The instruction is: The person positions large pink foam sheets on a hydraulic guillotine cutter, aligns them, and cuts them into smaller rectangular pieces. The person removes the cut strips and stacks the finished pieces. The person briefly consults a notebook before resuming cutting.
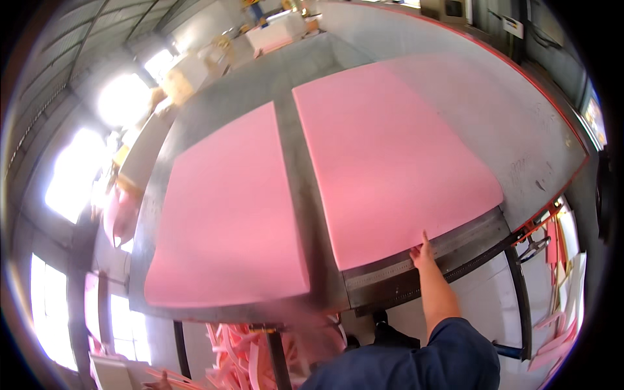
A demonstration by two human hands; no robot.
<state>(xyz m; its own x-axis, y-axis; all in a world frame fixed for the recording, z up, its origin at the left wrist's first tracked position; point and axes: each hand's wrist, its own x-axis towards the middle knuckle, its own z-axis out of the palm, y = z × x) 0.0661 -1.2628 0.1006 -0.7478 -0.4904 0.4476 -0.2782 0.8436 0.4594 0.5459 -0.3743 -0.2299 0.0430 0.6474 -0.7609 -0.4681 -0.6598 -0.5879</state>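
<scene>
Across the middle of the view runs a grey metal bench (305, 188), its far end bending up toward a bright, blurred hall. On it lie two large pink foam sheets, flat and side by side, with a bare strip of bench between them. The right foam sheet (390, 156) is the bigger in view and reaches back toward the far end; its near edge stops just short of a metal ruler strip (422, 257) that runs along the bench's front edge. The left foam sheet (227, 214) lies apart from it, its near edge close to the bench's front rim. A red line (559, 123) trims the bench's right side. Below the front edge, a heap of pink foam offcuts (240, 354) shows under the bench, and more pink strips (552, 344) stand at the lower right.

The right hand (422, 252), on a bare forearm from a dark blue sleeve (448, 357), reaches up to the near edge of the right foam sheet, fingers held together and extended, fingertips touching the sheet's edge above the ruler strip. It pinches nothing that can be seen. The left hand is out of sight.
</scene>
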